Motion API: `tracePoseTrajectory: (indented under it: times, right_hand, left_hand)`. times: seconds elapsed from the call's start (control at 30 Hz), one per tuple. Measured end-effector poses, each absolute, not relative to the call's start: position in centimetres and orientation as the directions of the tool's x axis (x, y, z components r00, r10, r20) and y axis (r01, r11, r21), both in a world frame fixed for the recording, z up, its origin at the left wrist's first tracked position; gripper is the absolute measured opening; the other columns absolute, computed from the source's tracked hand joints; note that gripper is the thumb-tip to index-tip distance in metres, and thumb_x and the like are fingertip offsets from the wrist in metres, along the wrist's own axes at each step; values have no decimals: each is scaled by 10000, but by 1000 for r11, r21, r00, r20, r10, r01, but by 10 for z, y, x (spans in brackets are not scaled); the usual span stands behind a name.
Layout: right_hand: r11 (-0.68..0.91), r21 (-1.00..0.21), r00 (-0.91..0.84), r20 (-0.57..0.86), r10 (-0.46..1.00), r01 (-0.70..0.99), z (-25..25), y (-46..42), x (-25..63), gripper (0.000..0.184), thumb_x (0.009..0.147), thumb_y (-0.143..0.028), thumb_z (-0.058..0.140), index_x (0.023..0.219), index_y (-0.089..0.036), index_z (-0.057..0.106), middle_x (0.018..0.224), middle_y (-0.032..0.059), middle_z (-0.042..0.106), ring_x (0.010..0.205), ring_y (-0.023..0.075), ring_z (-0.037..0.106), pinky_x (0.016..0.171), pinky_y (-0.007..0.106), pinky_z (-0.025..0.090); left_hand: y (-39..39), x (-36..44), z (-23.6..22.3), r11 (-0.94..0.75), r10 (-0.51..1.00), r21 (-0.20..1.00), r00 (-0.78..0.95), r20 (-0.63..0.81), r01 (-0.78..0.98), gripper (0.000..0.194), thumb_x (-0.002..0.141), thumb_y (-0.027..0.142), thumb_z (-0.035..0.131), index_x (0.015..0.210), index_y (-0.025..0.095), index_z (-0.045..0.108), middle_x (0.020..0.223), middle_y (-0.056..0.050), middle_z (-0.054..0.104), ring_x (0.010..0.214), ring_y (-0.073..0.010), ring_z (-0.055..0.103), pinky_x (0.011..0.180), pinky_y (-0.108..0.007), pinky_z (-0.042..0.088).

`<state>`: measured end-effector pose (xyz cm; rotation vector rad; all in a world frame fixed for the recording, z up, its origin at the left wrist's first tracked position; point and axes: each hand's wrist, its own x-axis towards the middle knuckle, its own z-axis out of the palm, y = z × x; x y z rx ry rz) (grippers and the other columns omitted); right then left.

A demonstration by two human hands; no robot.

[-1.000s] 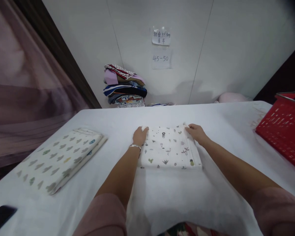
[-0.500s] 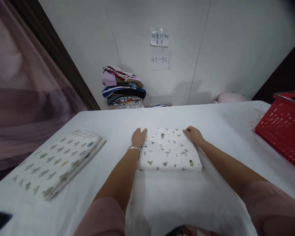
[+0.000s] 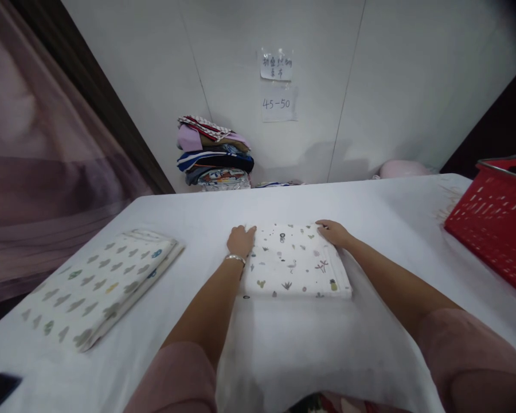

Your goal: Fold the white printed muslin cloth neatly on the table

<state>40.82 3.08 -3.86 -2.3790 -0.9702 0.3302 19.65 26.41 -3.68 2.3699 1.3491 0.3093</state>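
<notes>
A white folded cloth [image 3: 290, 261] printed with small cacti, palms and birds lies flat in front of me on the white-covered table. At its far left corner, my left hand [image 3: 241, 240] is closed on the edge, thumb on top and the other fingers curled. My right hand [image 3: 333, 232] holds the far right corner, its fingers closed at the cloth's edge with the fingertips partly hidden. To the left rests a second folded cloth [image 3: 98, 284], white with grey-green clouds, touched by neither hand.
A red basket [image 3: 499, 223] with a metal handle stands at the table's right edge. Behind the table [image 3: 206, 218] rises a stack of folded fabrics [image 3: 215, 152] against the wall. A dark flat object [image 3: 0, 390] lies at the near left corner. Sheer curtains [image 3: 47, 143] hang at left.
My right hand has shifted slightly left and its fingers lie straighter along the corner. The left hand stays at its corner. The whole view has moved a little.
</notes>
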Motion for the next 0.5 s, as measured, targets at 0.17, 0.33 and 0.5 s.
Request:
tracePoseTrajectory:
  times: [0.17, 0.33, 0.5]
  right_hand:
    - [-622, -540, 696, -89, 712, 567, -38, -2, 368, 305, 819, -249, 483, 1067, -162, 638, 967, 76, 686, 862, 199, 607, 773, 288, 435]
    - [-584, -542, 610, -156, 777, 604, -31, -45, 328, 305, 836, -378, 470, 1018, -192, 630, 904, 61, 673, 771, 181, 596, 689, 281, 424]
    - [-584, -558, 581, -208, 787, 590, -15, -38, 331, 320, 777, -315, 522, 1037, -186, 659, 1050, 85, 662, 882, 209, 603, 755, 298, 432]
  left_hand:
    - [289, 212, -28, -588, 751, 365, 655, -86, 722, 417, 816, 527, 510, 901, 144, 654, 990, -115, 677, 934, -253, 606, 721, -292, 408]
    - [287, 221, -27, -623, 648, 478, 751, -127, 619, 410, 766, 547, 558, 892, 171, 663, 966, -61, 692, 886, -221, 611, 690, -270, 398]
    - [276, 176, -22, -605, 699, 462, 711, -81, 648, 448, 815, 522, 493, 1047, 165, 630, 1122, -89, 655, 990, -231, 596, 786, -280, 413]
